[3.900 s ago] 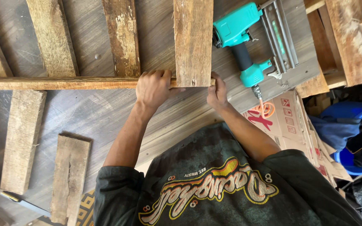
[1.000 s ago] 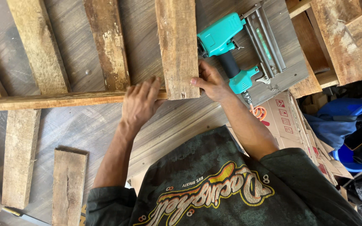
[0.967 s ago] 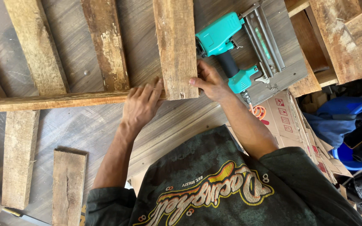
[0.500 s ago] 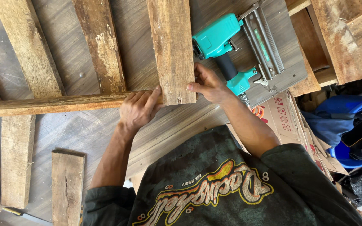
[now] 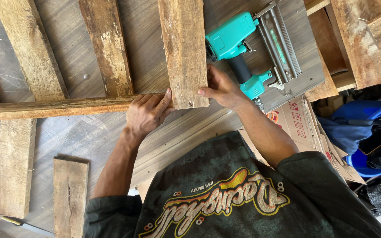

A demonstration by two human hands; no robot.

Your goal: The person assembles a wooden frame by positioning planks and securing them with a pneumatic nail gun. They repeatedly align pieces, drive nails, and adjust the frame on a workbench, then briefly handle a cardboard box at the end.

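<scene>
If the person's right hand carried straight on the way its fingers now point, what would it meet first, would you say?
The right hand points at the side edge of the upright wooden plank, which its fingertips already seem to touch. The teal nail gun lies just off to the side, outside that line.
</scene>
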